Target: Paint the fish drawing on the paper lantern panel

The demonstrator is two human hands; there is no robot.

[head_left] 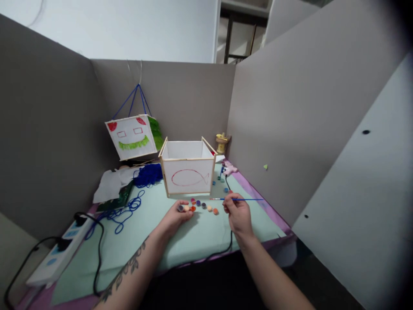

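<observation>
My right hand (238,211) grips a thin blue paintbrush (250,199) in closed fingers. The brush lies nearly level, its tip pointing left over the row of paint pots (204,206). My left hand (174,216) is closed around a few small paint pots (192,209), an orange one among them, at the left end of the row. Just behind the pots stands an open-topped white box (189,189) with wooden stick edges. A fish outline (189,177) in red is drawn on its front panel.
A painted paper lantern (132,137) hangs back left. Blue cord (146,175), white cloth-like sheets (111,185) and a power strip (60,254) lie left. Several more pots (226,190), a pink glue gun (229,168) and a twine spool (221,144) are right. Grey partitions (167,99) enclose the table.
</observation>
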